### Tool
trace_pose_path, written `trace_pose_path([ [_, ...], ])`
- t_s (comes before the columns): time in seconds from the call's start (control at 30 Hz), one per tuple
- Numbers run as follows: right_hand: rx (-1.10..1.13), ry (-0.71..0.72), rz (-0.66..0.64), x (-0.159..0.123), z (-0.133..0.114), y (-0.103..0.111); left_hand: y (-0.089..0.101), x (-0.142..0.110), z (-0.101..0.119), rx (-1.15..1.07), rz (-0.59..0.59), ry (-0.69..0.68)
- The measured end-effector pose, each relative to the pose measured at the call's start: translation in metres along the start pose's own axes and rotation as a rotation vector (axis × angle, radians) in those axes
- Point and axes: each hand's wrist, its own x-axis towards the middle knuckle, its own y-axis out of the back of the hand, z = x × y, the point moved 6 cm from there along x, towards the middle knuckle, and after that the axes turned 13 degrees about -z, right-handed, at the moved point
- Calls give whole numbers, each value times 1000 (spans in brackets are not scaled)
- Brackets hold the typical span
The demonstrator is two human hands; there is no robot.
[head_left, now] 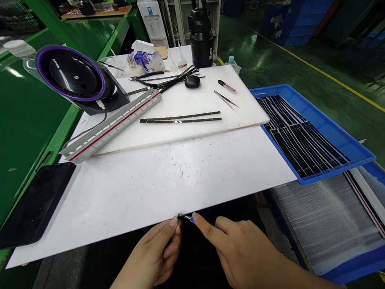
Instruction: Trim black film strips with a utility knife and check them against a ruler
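Just past the table's front edge, my left hand (pixel 160 248) pinches a small dark piece (pixel 178 216) between thumb and forefinger; most of it is hidden by the fingers. My right hand (pixel 239 243) is closed round a blue-handled knife (pixel 192 220), index finger stretched along it. The thin metal blade points left and meets the dark piece at my left fingertips. Farther back, two narrow black strips (pixel 180 119) lie side by side on a white foam board (pixel 129 140). Tweezers (pixel 226 99) and a small red-and-black tube (pixel 227 86) rest behind them.
A blue tray (pixel 331 136) of black strips stands at the right. Left are a grey profile with a red stripe (pixel 117 125), a phone (pixel 35 204) and a purple-rimmed fan (pixel 73 75). Pliers (pixel 147 76), a black case (pixel 192 81) and a black bottle (pixel 201 39) stand behind.
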Motion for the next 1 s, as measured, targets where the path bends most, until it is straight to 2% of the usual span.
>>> trace_pose_path([
  [0.3,-92,-15,-27,1,-4,-7,2,2,-4,-10,12,-11],
  [0.7,-160,-31,62,-2,-8,-10,1,1,1,-16,-3,-22],
  [0.83,-51,-45,65,-3,-2,-11,0,-1,0,-44,-17,-7],
  [1.0,212,-52,96,-12,7,2,-5,-11,-2,-104,-52,6],
])
